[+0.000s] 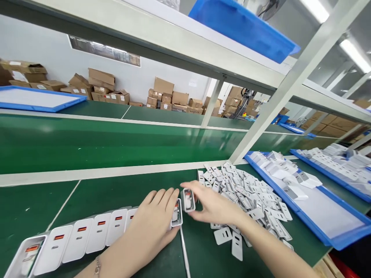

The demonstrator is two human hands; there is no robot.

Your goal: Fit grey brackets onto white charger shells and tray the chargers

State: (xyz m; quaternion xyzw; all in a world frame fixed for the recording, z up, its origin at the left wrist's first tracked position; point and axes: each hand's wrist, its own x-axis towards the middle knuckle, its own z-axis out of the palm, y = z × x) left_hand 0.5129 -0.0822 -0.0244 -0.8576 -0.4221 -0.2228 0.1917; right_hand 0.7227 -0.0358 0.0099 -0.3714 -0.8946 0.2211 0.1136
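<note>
A row of white charger bodies point(72, 237) with orange ports lies face up along the green bench, from the lower left to the middle. My left hand point(155, 222) rests flat on the right end of this row, fingers stretched over the last units. My right hand point(213, 206) pinches a single white charger body point(188, 200) and holds it just right of the row's end. Beside my right hand lies a heap of small white faceplates point(246, 193) with slots.
A blue tray point(324, 216) with white parts sits to the right, another blue tray point(333, 170) behind it. A white shelf post point(261, 123) rises from the bench. A green conveyor belt point(116, 141) runs behind. Cardboard boxes point(101, 85) line the far wall.
</note>
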